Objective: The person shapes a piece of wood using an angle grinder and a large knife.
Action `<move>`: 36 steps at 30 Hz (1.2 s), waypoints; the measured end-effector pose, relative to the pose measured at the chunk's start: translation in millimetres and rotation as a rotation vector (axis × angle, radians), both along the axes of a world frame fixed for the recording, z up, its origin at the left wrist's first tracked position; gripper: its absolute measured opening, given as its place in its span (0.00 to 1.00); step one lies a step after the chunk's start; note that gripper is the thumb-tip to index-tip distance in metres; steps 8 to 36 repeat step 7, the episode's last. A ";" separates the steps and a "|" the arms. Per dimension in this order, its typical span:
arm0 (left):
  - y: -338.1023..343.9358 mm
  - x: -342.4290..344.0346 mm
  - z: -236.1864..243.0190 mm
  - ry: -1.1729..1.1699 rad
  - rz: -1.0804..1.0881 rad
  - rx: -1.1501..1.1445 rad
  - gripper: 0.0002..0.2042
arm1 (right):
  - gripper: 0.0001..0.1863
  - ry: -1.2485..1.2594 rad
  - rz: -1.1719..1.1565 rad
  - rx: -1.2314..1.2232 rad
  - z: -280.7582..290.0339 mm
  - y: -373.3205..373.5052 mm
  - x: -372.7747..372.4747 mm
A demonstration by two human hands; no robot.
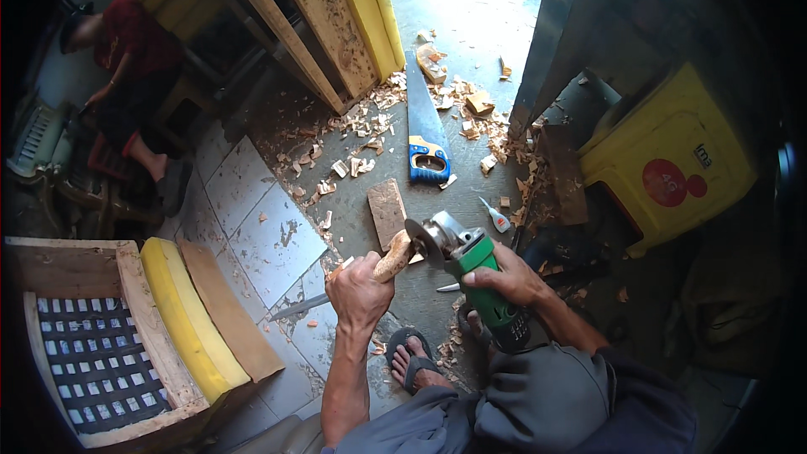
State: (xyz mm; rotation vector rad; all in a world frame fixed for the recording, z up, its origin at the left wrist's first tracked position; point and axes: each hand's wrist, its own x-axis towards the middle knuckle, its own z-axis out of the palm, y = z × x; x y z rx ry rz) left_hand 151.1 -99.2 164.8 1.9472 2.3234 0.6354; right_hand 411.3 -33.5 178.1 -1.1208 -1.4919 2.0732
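My left hand (360, 292) is closed around a curved, carved piece of pale wood (393, 257), its rounded end sticking out past the fingers. A green angle grinder (492, 296) is gripped by my right hand (511, 279) around its body. The grinder's dark disc (425, 240) is at the wood's far end, touching or very close to it. Whether the disc spins cannot be told. Just beyond the carved piece, a rectangular wooden block (386, 212) lies on the floor. A small white bottle with a red mark (498, 219) lies right of the disc.
Ahead lies a handsaw (427, 122) among wood chips (360, 124). A yellow plastic stool (672, 164) is tipped at the right. A wooden frame with woven dark webbing (126, 420) stands at the near left. Another person (139, 46) sits at the far left. My sandalled foot (412, 359) is below.
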 end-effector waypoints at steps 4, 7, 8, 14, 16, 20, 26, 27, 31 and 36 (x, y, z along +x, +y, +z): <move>3.8 3.3 3.5 0.041 0.016 0.015 0.11 | 0.34 0.011 0.038 0.173 -8.1 -3.0 0.4; 0.9 -1.9 1.5 0.112 -0.003 0.008 0.09 | 0.39 0.000 0.061 0.036 -6.9 4.5 3.3; 0.9 -1.9 1.5 0.112 -0.003 0.008 0.09 | 0.39 0.000 0.061 0.036 -6.9 4.5 3.3; 0.9 -1.9 1.5 0.112 -0.003 0.008 0.09 | 0.39 0.000 0.061 0.036 -6.9 4.5 3.3; 0.9 -1.9 1.5 0.112 -0.003 0.008 0.09 | 0.39 0.000 0.061 0.036 -6.9 4.5 3.3; 0.9 -1.9 1.5 0.112 -0.003 0.008 0.09 | 0.39 0.000 0.061 0.036 -6.9 4.5 3.3; 0.9 -1.9 1.5 0.112 -0.003 0.008 0.09 | 0.39 0.000 0.061 0.036 -6.9 4.5 3.3; 0.9 -1.9 1.5 0.112 -0.003 0.008 0.09 | 0.39 0.000 0.061 0.036 -6.9 4.5 3.3; 0.9 -1.9 1.5 0.112 -0.003 0.008 0.09 | 0.39 0.000 0.061 0.036 -6.9 4.5 3.3; 0.9 -1.9 1.5 0.112 -0.003 0.008 0.09 | 0.39 0.000 0.061 0.036 -6.9 4.5 3.3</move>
